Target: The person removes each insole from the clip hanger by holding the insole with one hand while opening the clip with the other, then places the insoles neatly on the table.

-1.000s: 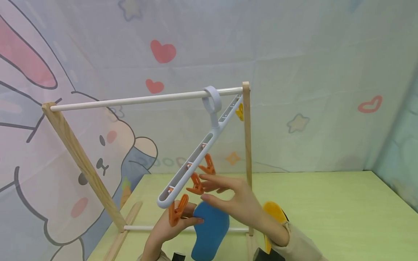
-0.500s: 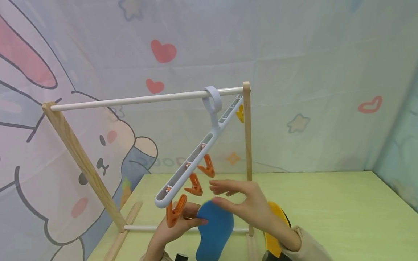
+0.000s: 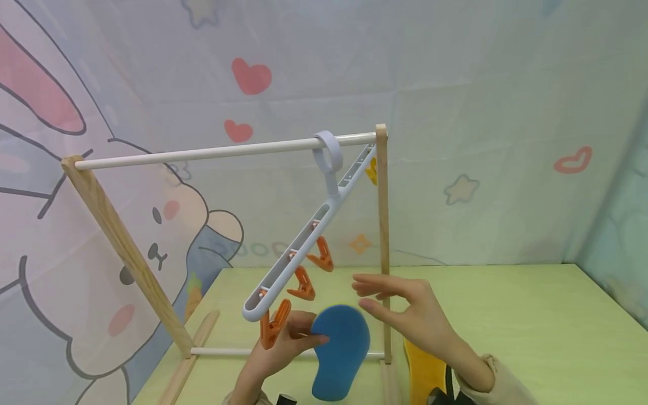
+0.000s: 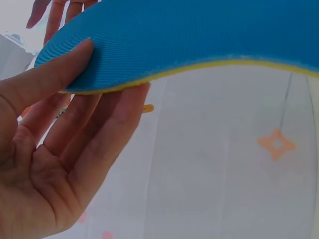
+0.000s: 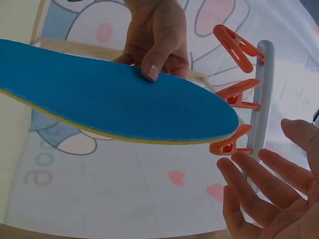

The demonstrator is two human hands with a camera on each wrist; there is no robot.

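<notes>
A blue insole (image 3: 341,351) with a thin yellow edge (image 4: 239,61) hangs upright in front of the hanger. My left hand (image 3: 280,350) pinches its left side, the thumb on the blue ribbed face and the fingers behind. To the right of the insole, my right hand (image 3: 412,306) is apart from it, fingers spread and holding nothing. Three orange clips hang from the near half of the white hanger (image 3: 304,242): a front clip (image 3: 274,324), a middle clip (image 3: 302,284) and a rear clip (image 3: 322,255). None of them grips the insole.
The hanger hooks over the white rod (image 3: 202,153) of a wooden-sided rack (image 3: 383,225). A yellow clip (image 3: 372,171) shows at its far end. Partly hidden under my right forearm, a yellow flat piece (image 3: 424,371) with black parts lies on the pale green table (image 3: 531,326).
My right hand has drawn back to the right, away from the clips and the insole's top. The left hand has shifted slightly right with the insole.
</notes>
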